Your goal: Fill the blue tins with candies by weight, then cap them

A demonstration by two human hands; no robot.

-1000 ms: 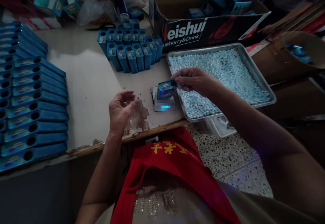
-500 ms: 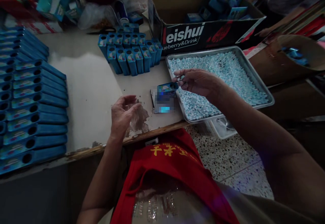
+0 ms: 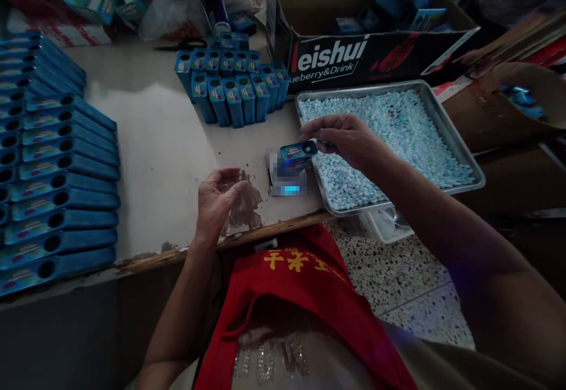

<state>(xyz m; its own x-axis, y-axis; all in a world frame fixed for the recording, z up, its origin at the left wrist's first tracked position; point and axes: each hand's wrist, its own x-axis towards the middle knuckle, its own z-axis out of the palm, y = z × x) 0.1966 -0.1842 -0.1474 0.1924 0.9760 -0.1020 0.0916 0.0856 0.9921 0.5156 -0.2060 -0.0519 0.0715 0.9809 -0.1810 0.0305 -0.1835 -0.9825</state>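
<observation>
My right hand (image 3: 344,138) pinches one end of a small blue box (image 3: 297,153) and holds it tilted above a flat blurred device (image 3: 287,181) near the table's front edge. That hand hovers over the left edge of a metal tray (image 3: 460,136) filled with pale blue candies (image 3: 398,128). My left hand (image 3: 216,200) rests on the table near the front edge, palm up, fingers loosely curled, nothing visible in it.
Rows of flat blue boxes (image 3: 57,178) cover the table's left side. A cluster of upright blue boxes (image 3: 232,86) stands at the back. A black cardboard carton (image 3: 354,48) with more boxes sits behind the tray. A brown bag (image 3: 508,101) lies at right.
My right hand has closed its fingers on the small blue box and lifted its end slightly. My left hand has barely moved.
</observation>
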